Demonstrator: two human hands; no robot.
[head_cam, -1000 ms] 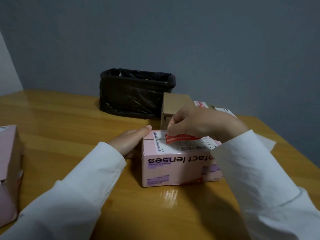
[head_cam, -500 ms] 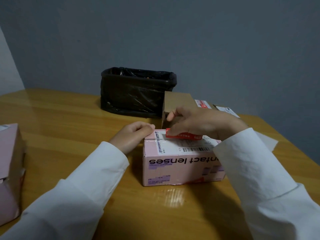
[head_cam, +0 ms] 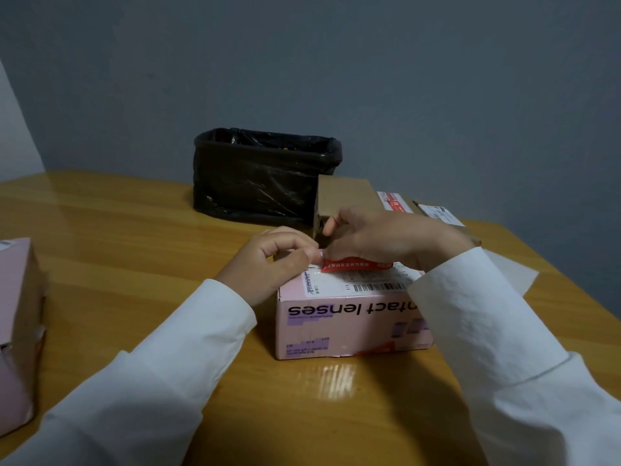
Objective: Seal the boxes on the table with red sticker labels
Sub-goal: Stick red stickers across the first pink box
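Grey-blue wall behind, glossy wooden table (head_cam: pixel 134 250) in front, a light glare patch on the near edge. Black bin lined with a plastic bag (head_cam: pixel 265 178) at the far side, near the wall. Brown cardboard box (head_cam: pixel 342 200) just right of the bin, its lower front hidden by the right hand. Two more parcels with printed labels (head_cam: pixel 416 206) behind that, partly hidden by the same hand. Another pink box (head_cam: pixel 16 331) cut off at the left edge. Pink box printed "contact lenses" (head_cam: pixel 339 324) centre, text upside down to the viewer, barcode label on top; its right end is covered by the right sleeve. Red sticker label (head_cam: pixel 353 265) lies along the far top edge of this box. Left hand (head_cam: pixel 272 264), fingers curled, pinches the sticker's left end. Right hand (head_cam: pixel 386 240) arches over the rest, fingertips on it. Hands close together, both in white sleeves.
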